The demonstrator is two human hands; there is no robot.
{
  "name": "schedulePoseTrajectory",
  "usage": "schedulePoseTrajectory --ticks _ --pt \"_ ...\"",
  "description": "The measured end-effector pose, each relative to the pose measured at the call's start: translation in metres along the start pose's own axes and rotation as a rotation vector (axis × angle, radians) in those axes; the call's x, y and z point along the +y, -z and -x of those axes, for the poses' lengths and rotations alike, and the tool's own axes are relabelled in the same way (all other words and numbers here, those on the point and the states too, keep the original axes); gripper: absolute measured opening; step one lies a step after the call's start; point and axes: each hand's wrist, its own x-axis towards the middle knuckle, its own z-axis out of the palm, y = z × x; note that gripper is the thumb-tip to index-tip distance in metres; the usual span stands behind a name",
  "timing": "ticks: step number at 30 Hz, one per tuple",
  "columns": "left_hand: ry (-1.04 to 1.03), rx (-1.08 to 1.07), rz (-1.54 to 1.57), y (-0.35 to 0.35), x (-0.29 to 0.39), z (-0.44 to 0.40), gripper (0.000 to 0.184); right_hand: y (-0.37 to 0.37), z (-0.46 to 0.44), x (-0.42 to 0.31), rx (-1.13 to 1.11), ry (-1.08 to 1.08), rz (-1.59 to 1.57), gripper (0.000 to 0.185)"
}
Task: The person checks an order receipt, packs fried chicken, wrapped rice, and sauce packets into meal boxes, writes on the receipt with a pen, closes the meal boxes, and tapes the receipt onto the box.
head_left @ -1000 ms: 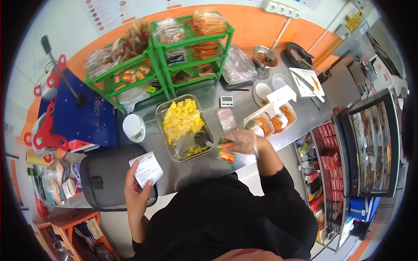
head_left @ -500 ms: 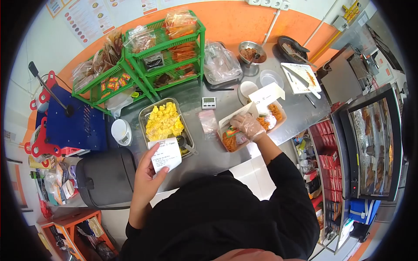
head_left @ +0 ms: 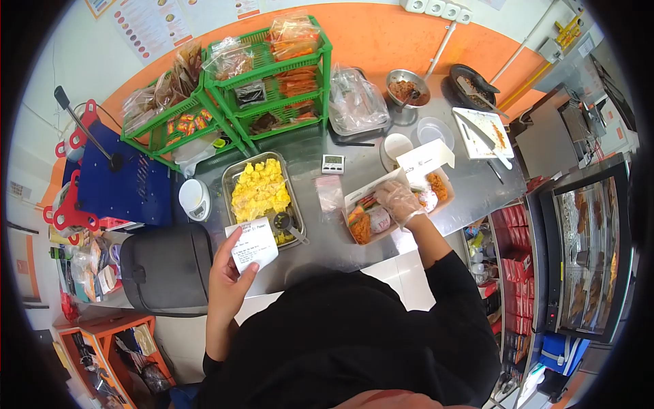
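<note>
Between the thumb and fingers of my left hand (head_left: 234,273) is a printed paper slip (head_left: 253,247), held over the near edge of a metal tray (head_left: 298,198) of yellow food. My right hand (head_left: 398,201), in a clear plastic glove, reaches into a white food box (head_left: 381,237). Its fingers are bent down among the contents, and what they grip, if anything, is hidden. Orange fried food (head_left: 361,229), a wrapped white bundle and colourful sachets lie in that box. A second open box (head_left: 446,204) with similar food stands against it on the right.
Green racks (head_left: 225,92) with bagged items stand at the back. A timer (head_left: 333,163), pink plastic bags (head_left: 330,193), a white scale (head_left: 195,200), a metal bowl (head_left: 407,88) and a knife on a white board (head_left: 481,133) are on the counter. A black case (head_left: 165,269) sits left.
My right hand has moved from beside the yellow food tray, where it held colourful sachets, into the box. Sachets now lie in the box. My left hand has brought the slip rightward over the tray.
</note>
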Motion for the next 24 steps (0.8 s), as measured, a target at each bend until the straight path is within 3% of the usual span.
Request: schedulePoseTrajectory --ticks 3,7,9,12,15,17,22,24 --pt "0.038 0.007 -0.002 0.001 -0.004 0.000 0.067 0.011 0.001 -0.012 -0.059 -0.163 -0.003 0.023" --pt "0.021 -0.004 -0.014 0.000 -0.003 0.000 0.067 -0.015 0.001 -0.016 -0.008 -0.093 -0.022 0.024" --pt "0.028 -0.001 -0.016 0.001 -0.003 0.001 0.067 -0.017 -0.003 -0.025 -0.173 -0.197 -0.037 0.023" --pt "0.012 0.006 -0.036 0.004 -0.003 0.001 0.067 0.008 -0.016 -0.043 -0.110 -0.221 0.004 0.024" --pt "0.028 -0.003 -0.013 0.006 -0.004 0.001 0.067 0.013 -0.020 -0.055 -0.098 -0.099 0.002 0.027" --pt "0.028 -0.002 -0.015 0.006 -0.003 0.001 0.067 -0.016 -0.019 -0.046 -0.105 -0.084 0.025 0.027" --pt "0.013 -0.009 -0.032 0.007 -0.003 0.002 0.068 -0.010 -0.028 -0.049 -0.221 -0.083 0.081 0.025" --pt "0.014 -0.005 -0.016 0.009 -0.003 0.001 0.068 -0.008 -0.022 -0.037 -0.108 -0.112 -0.014 0.024"
